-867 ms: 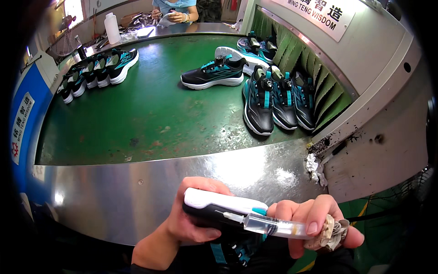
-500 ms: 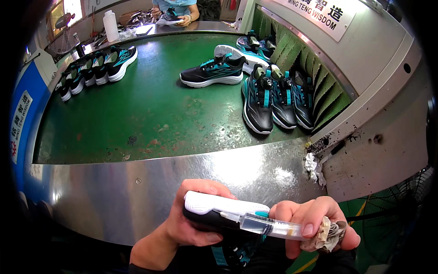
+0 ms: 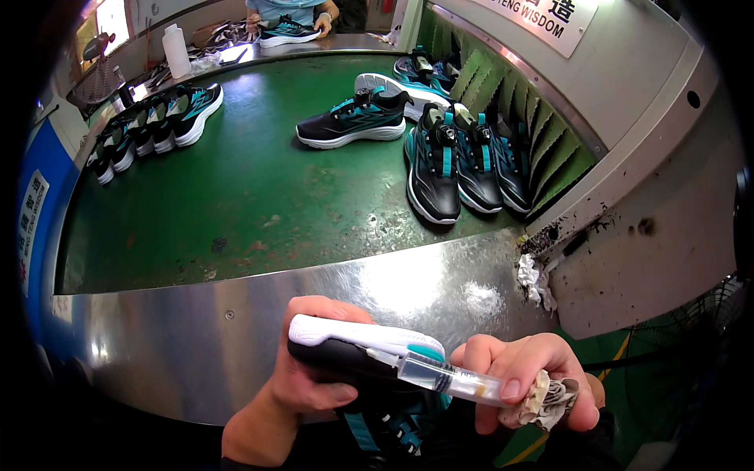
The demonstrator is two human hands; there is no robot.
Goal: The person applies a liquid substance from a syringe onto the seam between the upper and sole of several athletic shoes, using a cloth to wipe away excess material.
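A: Black and teal with a white sole, the shoe (image 3: 353,357) sits at the lower centre of the frame, sole turned up, gripped by the left hand (image 3: 302,377) whose fingers wrap around it from the far side.

B: And the right hand (image 3: 526,377)?

A: Its fingers are closed on a clear syringe (image 3: 436,373), tip laid against the shoe's sole edge. A crumpled rag (image 3: 550,399) is bunched in the same hand, at the lower right.

B: What lies beyond the hands?

A: A steel surface (image 3: 236,337) crosses mid-frame; behind it runs a green belt (image 3: 259,204). Three shoes (image 3: 463,157) stand side by side at the upper right of the belt, one more (image 3: 353,119) lies crosswise just to their left, and a row of shoes (image 3: 149,129) lines the upper left edge.

B: Anyone else?

A: At the top centre, another person's hands (image 3: 322,23) rest on a shoe. A white bottle (image 3: 176,52) stands at the upper left.
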